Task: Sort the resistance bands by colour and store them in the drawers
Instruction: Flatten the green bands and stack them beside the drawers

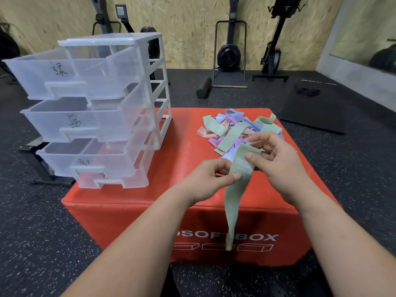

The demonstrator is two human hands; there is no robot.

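A green resistance band (234, 194) hangs in front of me over the near edge of the red soft box (132, 215). My left hand (206, 179) pinches its upper part from the left. My right hand (278, 163) pinches it from the right near the top. Behind my hands lies a pile of green, blue, purple and pink bands (233, 129) on the box. A clear plastic drawer unit (102, 112) stands on the box's left side, its drawers pulled out in steps and marked with handwritten labels.
Dark speckled rubber floor surrounds the box. A black foam roller (203, 90), exercise machines (230, 52) and a black mat (315, 108) stand behind, against a chipboard wall. A mirror leans at the far right.
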